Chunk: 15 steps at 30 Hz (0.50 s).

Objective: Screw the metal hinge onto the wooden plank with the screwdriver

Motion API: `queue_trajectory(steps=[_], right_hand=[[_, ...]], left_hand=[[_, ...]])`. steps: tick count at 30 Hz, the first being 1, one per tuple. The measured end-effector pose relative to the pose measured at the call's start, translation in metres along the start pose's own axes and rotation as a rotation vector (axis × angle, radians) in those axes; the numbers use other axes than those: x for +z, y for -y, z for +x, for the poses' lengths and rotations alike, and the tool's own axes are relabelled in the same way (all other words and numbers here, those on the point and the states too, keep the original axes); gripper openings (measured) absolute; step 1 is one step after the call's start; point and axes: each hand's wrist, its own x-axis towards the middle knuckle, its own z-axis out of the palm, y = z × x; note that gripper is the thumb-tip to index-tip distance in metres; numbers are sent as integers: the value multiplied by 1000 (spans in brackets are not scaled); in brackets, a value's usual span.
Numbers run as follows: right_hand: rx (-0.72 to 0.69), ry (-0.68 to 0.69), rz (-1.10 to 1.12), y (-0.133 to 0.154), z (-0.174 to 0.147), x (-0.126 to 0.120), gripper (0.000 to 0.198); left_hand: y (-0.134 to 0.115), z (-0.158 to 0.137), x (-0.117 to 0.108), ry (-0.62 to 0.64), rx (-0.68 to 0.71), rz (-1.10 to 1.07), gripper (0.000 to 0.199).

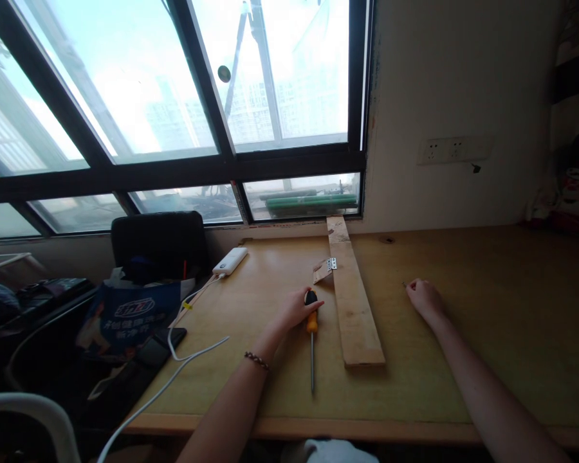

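Orange-and-black handle and a long metal shank on this screwdriver, over the yellowish table, tip toward 6 o'clock, left hand gripping it. Wooden board with silvery hinge at its 2. Right hand pinches something tiny, can't tell what. Blue bag at 9: white lettering, too blurry to read.

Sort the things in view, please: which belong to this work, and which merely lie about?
Probably in use:
screwdriver with black-and-orange handle, in left hand
long pale wooden board
small silver metal hinge
tiny thin item in right hand, unidentifiable

Probably lying about:
white rectangular device
thin white cable
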Motion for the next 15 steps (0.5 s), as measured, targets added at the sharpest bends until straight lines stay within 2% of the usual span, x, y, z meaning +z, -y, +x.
queue_trajectory(steps=[4,9,12,15], right_hand=[[55,-50,44,2,-1,-2,26],[159,-104,214,3,0,-4,28],[204,-152,338,6,0,-7,29],[194,-198,544,12,-1,-9,28]], left_hand=[[-1,0,-1,-21,-4,17,61],[0,-1,-1,-83,-21,1,57],[9,5,0,-181,-73,76,53],[23,23,1,-297,-95,125,46]])
